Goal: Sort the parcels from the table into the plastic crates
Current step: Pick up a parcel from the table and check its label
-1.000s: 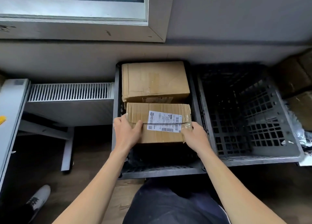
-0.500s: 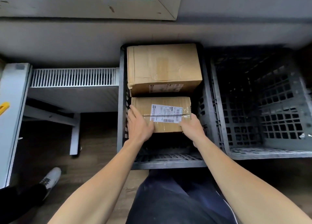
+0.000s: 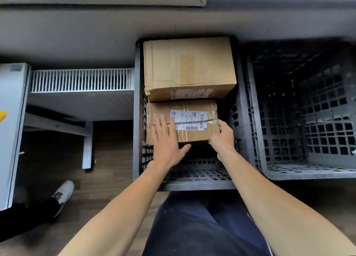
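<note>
A small cardboard parcel (image 3: 194,134) with a white shipping label lies inside the grey plastic crate (image 3: 196,182), just in front of a larger cardboard box (image 3: 188,66) at the crate's back. My left hand (image 3: 165,144) lies flat on the small parcel's top left, fingers straight. My right hand (image 3: 221,138) curls round the parcel's near right corner. A second grey lattice crate (image 3: 285,169) stands to the right, with nothing visible in it.
A white radiator (image 3: 81,80) and a grey table leg (image 3: 87,146) stand left of the crates. A grey panel (image 3: 11,132) is at the far left edge. Another person's shoe (image 3: 63,196) rests on the wooden floor.
The small parcel has gone down deeper into the crate in front of the big box. My left hand has shifted from gripping its left side to lying flat on top.
</note>
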Demonstrator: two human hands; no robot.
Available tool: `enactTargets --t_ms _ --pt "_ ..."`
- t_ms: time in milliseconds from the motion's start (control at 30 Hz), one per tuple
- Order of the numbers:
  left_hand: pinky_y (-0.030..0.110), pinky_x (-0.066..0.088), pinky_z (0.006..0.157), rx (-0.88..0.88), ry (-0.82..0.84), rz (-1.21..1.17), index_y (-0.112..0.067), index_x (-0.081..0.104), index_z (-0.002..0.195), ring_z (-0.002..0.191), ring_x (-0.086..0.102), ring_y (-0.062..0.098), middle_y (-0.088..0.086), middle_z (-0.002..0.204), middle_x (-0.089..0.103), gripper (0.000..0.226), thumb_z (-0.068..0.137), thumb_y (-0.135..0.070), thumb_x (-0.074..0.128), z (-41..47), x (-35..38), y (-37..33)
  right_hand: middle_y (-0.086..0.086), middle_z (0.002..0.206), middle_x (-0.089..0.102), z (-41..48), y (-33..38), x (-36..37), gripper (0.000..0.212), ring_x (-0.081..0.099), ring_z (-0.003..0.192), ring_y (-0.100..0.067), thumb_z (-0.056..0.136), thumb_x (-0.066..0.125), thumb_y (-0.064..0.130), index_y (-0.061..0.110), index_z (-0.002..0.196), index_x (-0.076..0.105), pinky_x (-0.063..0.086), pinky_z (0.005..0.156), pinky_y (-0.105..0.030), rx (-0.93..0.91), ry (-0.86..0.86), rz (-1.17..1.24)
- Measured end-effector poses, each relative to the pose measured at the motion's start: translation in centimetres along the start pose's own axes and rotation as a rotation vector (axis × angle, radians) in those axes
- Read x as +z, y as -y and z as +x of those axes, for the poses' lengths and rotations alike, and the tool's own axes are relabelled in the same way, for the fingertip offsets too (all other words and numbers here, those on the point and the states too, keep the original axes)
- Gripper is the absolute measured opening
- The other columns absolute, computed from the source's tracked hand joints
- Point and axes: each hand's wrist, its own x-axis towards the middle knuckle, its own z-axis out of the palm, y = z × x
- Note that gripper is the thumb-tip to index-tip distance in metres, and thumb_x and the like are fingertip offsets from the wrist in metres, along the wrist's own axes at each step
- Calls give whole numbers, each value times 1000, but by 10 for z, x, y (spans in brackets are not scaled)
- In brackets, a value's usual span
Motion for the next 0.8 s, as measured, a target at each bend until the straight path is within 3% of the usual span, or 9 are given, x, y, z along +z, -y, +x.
enactTargets --t_ms 200,333,467,533,567,633,700,800 --pt "49 -15 126 35 -28 82 -7 -11 164 155 -26 39 23 169 -23 102 98 -23 64 7 5 11 9 124 72 11 -19 4 51 66 120 -25 97 52 5 41 130 65 55 104 -48 14 17 -40" --pt "49 -17 123 24 1 114 -7 -13 164 155 -26 40 23 168 -23 101 98 -26 61 8 5 9 7 135 66 18 -27 2 61 64 123 -23 97 46 2 42 143 54 54 106 -49 9 58 -78" --pt "50 -17 123 -17 88 144 -7 -17 163 154 -28 39 23 167 -27 103 97 -31 59 12 -3 4 8 116 70 -6 1 -5 57 66 108 -15 98 39 -6 31 136 59 55 91 -30 -57 81 -156" --pt "51 -14 124 -30 108 140 -7 -16 163 154 -28 39 23 167 -27 103 97 -32 59 13 -5 2 3 120 67 -12 5 -6 50 64 112 -22 97 43 -4 27 133 57 55 94 -39 -116 71 -242" --pt "52 -14 125 -30 108 124 -7 -15 163 155 -28 39 23 168 -26 103 96 -32 59 14 -7 1 -2 133 62 -15 4 -7 50 59 123 -26 97 46 -1 25 139 52 53 100 -44 -153 59 -325" --pt "51 -13 125 -19 88 81 -8 -12 164 155 -26 38 22 169 -23 101 96 -30 60 13 -8 3 -8 166 29 -22 1 -7 62 30 152 -30 101 50 5 19 158 31 37 119 -48 -249 30 -582" --pt "51 -11 126 11 56 57 -9 -8 165 156 -23 38 21 170 -20 100 95 -29 61 11 -9 6 -8 174 3 -31 0 -4 69 0 161 -26 105 48 11 15 165 15 15 129 -47 -455 55 -813" --pt "51 -2 127 52 -14 38 -9 5 165 156 -9 40 22 167 -1 97 91 -27 65 8 -9 10 -9 175 -7 -36 2 6 70 -14 160 -28 109 44 29 12 166 8 -6 130 -46 -645 248 -1069"
